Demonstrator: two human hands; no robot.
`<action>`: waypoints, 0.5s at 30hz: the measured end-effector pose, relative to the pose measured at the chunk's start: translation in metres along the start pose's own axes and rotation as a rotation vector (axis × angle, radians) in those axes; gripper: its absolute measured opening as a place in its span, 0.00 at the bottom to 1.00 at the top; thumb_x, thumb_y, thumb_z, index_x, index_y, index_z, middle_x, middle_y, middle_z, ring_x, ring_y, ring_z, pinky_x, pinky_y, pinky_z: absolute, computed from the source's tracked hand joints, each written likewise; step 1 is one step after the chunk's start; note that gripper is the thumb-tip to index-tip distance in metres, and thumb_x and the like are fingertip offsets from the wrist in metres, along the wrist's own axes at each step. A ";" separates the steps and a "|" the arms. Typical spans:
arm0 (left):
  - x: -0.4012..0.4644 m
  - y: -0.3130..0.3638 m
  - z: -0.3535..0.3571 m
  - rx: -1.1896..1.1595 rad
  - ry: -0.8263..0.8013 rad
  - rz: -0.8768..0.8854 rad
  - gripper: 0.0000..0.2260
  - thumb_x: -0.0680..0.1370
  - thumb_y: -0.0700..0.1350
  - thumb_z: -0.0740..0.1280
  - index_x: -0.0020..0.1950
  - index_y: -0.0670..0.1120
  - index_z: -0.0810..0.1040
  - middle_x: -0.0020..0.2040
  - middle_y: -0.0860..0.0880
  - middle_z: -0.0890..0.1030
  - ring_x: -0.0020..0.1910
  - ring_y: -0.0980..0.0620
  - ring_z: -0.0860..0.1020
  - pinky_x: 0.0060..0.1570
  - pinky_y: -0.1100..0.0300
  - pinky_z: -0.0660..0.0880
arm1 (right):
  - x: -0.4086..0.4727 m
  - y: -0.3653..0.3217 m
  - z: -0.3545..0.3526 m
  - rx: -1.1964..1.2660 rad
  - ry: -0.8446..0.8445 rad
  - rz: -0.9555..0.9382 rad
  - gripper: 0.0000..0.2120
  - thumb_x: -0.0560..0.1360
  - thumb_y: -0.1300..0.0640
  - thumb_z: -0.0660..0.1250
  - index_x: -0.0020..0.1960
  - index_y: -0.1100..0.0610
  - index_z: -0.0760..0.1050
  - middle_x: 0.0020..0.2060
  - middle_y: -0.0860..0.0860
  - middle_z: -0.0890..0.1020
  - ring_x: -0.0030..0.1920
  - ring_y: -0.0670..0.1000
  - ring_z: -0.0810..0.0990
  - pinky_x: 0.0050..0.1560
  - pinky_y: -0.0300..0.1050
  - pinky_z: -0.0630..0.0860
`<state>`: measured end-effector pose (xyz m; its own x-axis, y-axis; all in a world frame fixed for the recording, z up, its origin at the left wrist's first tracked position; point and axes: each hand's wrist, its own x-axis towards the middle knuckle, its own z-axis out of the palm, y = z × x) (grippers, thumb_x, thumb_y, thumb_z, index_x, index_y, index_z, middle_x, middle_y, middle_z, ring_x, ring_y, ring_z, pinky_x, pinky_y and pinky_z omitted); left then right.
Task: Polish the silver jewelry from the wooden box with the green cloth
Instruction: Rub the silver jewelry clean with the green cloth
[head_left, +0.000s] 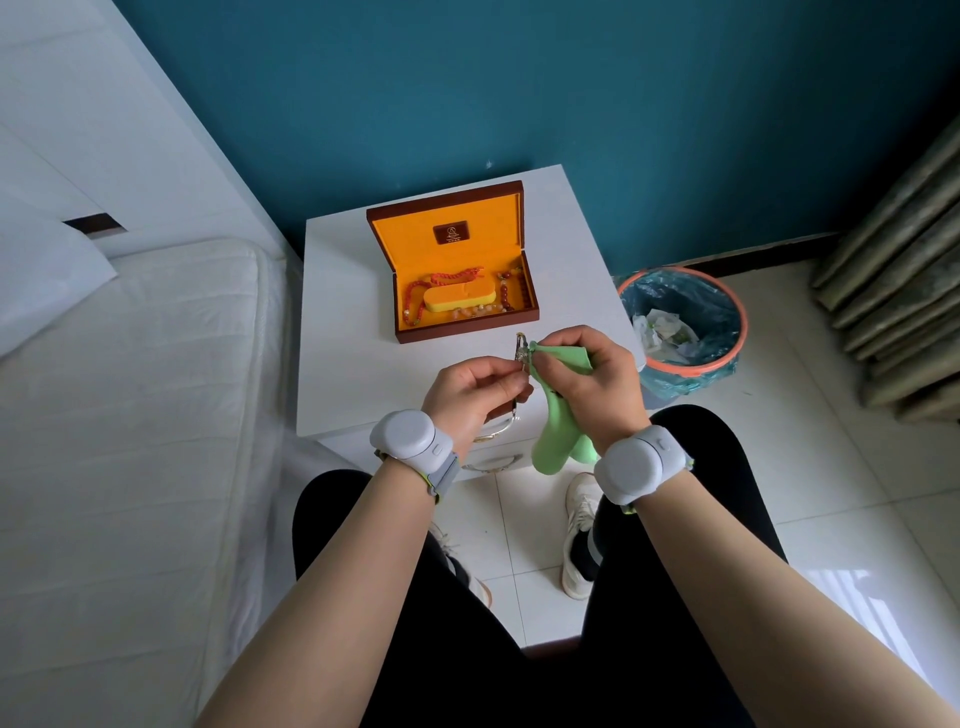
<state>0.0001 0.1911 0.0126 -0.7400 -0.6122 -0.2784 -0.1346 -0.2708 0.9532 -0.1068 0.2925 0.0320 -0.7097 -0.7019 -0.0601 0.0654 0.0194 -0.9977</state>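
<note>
The wooden box (457, 332) stands open on the white nightstand (348, 332), lined in orange, with red and pale bead strings around a yellow cushion (460, 300). In front of it my left hand (470, 392) pinches a small silver piece of jewelry (521, 349); its thin silver band curves down below my fingers. My right hand (592, 382) grips the green cloth (563, 431) and presses a corner of it against the silver piece. The rest of the cloth hangs down past my wrist.
A bed with a white mattress (135, 415) lies to the left. An orange-rimmed waste bin (685, 325) lined with a blue bag stands right of the nightstand. A curtain (904, 291) hangs at the far right. My knees and shoes are over the tiled floor.
</note>
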 end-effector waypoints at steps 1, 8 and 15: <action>0.000 0.000 0.000 0.003 -0.004 0.002 0.09 0.74 0.36 0.68 0.40 0.50 0.84 0.34 0.51 0.83 0.37 0.54 0.81 0.43 0.62 0.77 | -0.001 0.000 0.000 -0.004 -0.015 0.000 0.10 0.71 0.67 0.70 0.39 0.53 0.77 0.35 0.48 0.80 0.31 0.39 0.77 0.36 0.33 0.75; 0.000 0.000 0.000 -0.009 -0.001 0.002 0.09 0.74 0.36 0.67 0.42 0.49 0.83 0.34 0.50 0.83 0.36 0.53 0.80 0.44 0.60 0.77 | 0.000 0.001 0.000 0.003 -0.021 -0.003 0.09 0.72 0.66 0.70 0.41 0.53 0.78 0.36 0.45 0.82 0.33 0.39 0.79 0.38 0.32 0.75; -0.001 -0.001 0.002 0.001 0.011 -0.024 0.08 0.74 0.36 0.67 0.44 0.48 0.83 0.32 0.52 0.82 0.35 0.54 0.80 0.45 0.59 0.76 | 0.003 0.002 -0.003 -0.013 -0.018 0.011 0.08 0.72 0.65 0.70 0.41 0.52 0.80 0.37 0.45 0.82 0.35 0.39 0.79 0.41 0.34 0.76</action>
<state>-0.0007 0.1931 0.0124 -0.7292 -0.6139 -0.3022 -0.1526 -0.2846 0.9464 -0.1110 0.2929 0.0297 -0.6960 -0.7146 -0.0708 0.0640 0.0365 -0.9973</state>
